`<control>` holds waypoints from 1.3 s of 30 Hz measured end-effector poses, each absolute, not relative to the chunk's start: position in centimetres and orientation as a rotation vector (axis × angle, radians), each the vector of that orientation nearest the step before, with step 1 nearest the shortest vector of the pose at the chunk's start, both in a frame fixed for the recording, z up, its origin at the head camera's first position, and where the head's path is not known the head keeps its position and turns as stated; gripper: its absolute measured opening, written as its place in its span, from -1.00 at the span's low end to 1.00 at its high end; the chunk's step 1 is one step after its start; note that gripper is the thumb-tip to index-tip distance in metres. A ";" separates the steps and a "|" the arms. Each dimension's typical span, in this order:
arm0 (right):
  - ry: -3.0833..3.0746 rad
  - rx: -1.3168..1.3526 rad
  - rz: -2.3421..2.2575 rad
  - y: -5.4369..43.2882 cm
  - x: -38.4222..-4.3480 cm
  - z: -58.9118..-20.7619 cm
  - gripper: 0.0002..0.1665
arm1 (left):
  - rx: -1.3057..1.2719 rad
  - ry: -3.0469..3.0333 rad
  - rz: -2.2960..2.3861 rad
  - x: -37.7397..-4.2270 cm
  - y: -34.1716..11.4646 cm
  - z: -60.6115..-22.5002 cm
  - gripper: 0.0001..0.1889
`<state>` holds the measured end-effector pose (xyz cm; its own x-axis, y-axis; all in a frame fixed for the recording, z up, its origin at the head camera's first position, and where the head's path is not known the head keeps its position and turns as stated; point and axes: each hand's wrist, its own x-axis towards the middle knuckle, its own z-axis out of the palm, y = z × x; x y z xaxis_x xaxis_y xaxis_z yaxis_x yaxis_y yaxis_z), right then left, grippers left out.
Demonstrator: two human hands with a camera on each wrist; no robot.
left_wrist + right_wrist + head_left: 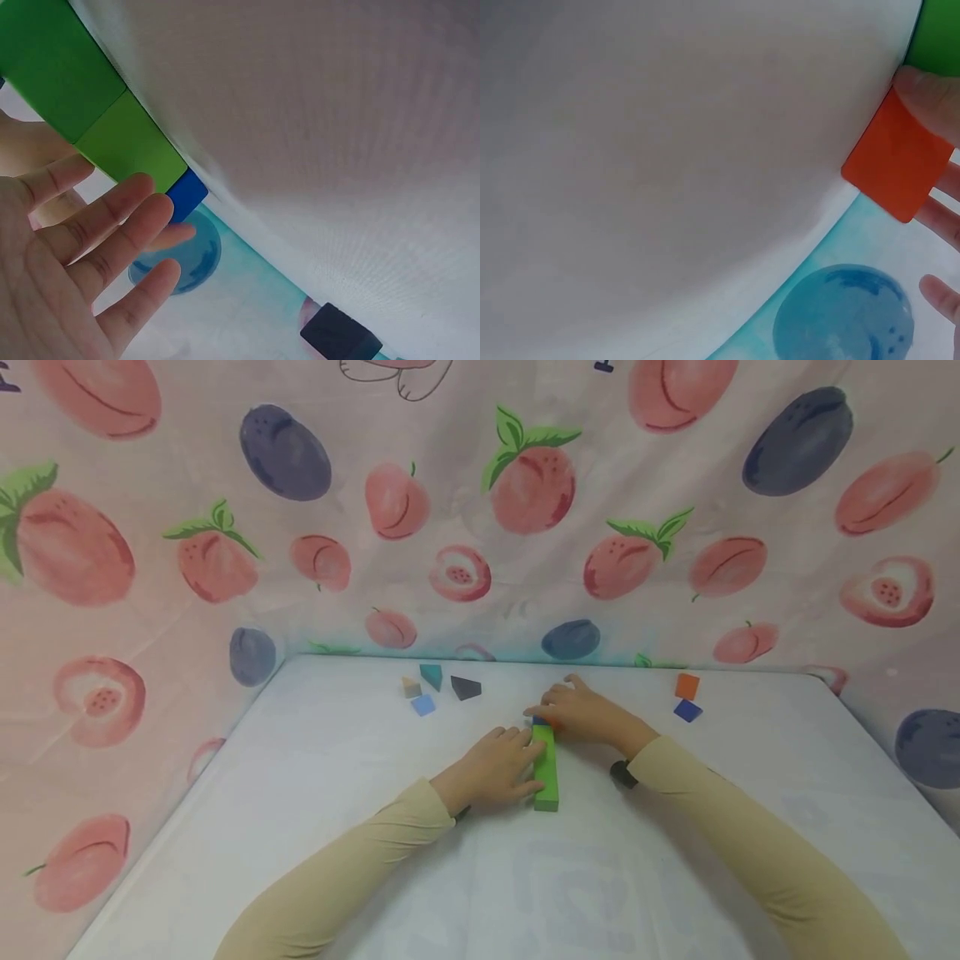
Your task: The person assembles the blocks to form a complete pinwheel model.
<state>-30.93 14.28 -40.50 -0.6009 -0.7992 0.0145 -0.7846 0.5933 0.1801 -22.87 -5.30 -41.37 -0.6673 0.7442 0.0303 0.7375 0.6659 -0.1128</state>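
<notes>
A row of green blocks (546,777) lies on the white table, a darker block (60,67) and a lighter one (135,142) end to end in the left wrist view. At its far end sits a small blue block (186,196). My left hand (497,767) is beside the row, its fingers fairly straight and spread, fingertips at the green side. My right hand (588,714) holds an orange block (900,157) between thumb and fingers, next to the row's far end. In the head view the right hand covers most of the orange block.
At the back left lie a beige block (411,687), a teal block (431,676), a light blue block (423,705) and a black block (466,687). An orange block (687,686) and a dark blue block (687,711) lie back right. Behind hangs fruit-print cloth (517,577).
</notes>
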 end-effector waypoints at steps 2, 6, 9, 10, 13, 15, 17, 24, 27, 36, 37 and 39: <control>-2.703 1.370 -0.242 14.2 -30.9 -40.6 -0.56 | -1.247 -2.798 0.142 -22.8 -5.3 -41.4 -0.43; -2.685 1.383 -0.231 14.2 -30.8 -40.6 -0.59 | -1.246 -2.804 0.144 -22.7 -5.2 -41.4 -0.44; -2.667 1.391 -0.222 14.3 -30.8 -40.6 -0.60 | -1.246 -2.807 0.152 -22.7 -5.1 -41.4 -0.45; -2.664 1.392 -0.219 14.3 -30.7 -40.6 -0.60 | -1.246 -2.808 0.154 -22.7 -5.1 -41.5 -0.45; -2.662 1.394 -0.220 14.3 -30.7 -40.6 -0.60 | -1.250 -2.810 0.159 -22.8 -5.1 -41.5 -0.45; -2.677 1.384 -0.226 14.2 -30.7 -40.6 -0.60 | -1.251 -2.806 0.161 -22.8 -5.1 -41.5 -0.44; -2.670 1.381 -0.248 14.2 -30.7 -40.7 -0.60 | -1.252 -2.802 0.164 -22.8 -5.2 -41.4 -0.43; -2.662 1.352 -0.256 14.1 -30.8 -40.7 -0.54 | -1.249 -2.802 0.147 -22.9 -5.3 -41.4 -0.44; -2.695 1.321 -0.220 14.3 -30.8 -40.6 -0.51 | -1.246 -2.807 0.142 -22.9 -5.4 -41.4 -0.46; -2.766 1.201 -0.110 17.6 -30.4 -39.4 -0.18 | -1.248 -2.817 0.142 -22.8 -5.3 -41.2 -0.46; -2.746 1.194 -0.119 18.2 -30.4 -39.3 -0.16 | -1.248 -2.816 0.144 -22.8 -5.3 -41.2 -0.47; -2.725 1.174 -0.134 19.5 -30.4 -39.1 -0.13 | -1.248 -2.811 0.149 -22.8 -5.3 -41.3 -0.46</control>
